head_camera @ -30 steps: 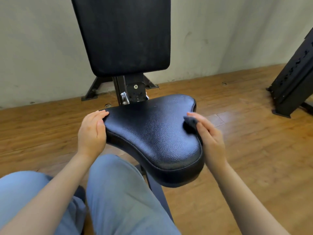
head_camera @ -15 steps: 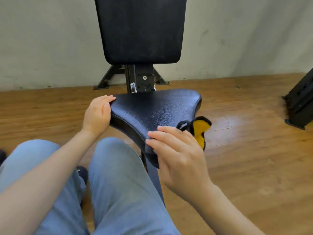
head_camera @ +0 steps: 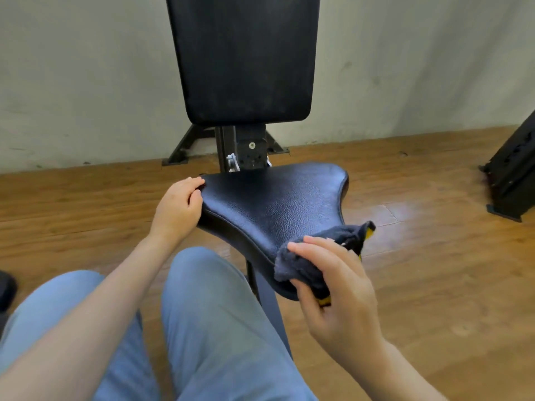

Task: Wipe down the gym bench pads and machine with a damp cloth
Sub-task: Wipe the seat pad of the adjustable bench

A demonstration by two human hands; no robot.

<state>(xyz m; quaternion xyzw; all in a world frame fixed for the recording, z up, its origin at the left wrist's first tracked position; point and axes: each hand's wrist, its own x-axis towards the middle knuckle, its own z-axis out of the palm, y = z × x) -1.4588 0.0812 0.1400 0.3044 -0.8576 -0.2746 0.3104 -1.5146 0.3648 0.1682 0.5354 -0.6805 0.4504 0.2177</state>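
Observation:
A black textured seat pad [head_camera: 272, 209] sits in the middle, with an upright black back pad [head_camera: 243, 59] behind it on a black metal post [head_camera: 243, 149]. My right hand [head_camera: 338, 290] grips a dark blue cloth with a yellow underside [head_camera: 324, 256] against the seat's near front tip. One end of the cloth sticks out to the right past the pad. My left hand [head_camera: 179, 206] holds the seat's left rear edge, fingers curled over its rim.
Wooden floor [head_camera: 419, 285] surrounds the bench, with a pale wall [head_camera: 86, 82] close behind it. Another black machine frame [head_camera: 512, 180] stands at the right edge. My knees in light blue trousers [head_camera: 208, 328] are directly below the seat.
My right hand has brought the cloth from the seat's right side round to its near front tip. The cloth is now more bunched under the fingers. My left hand has kept its hold.

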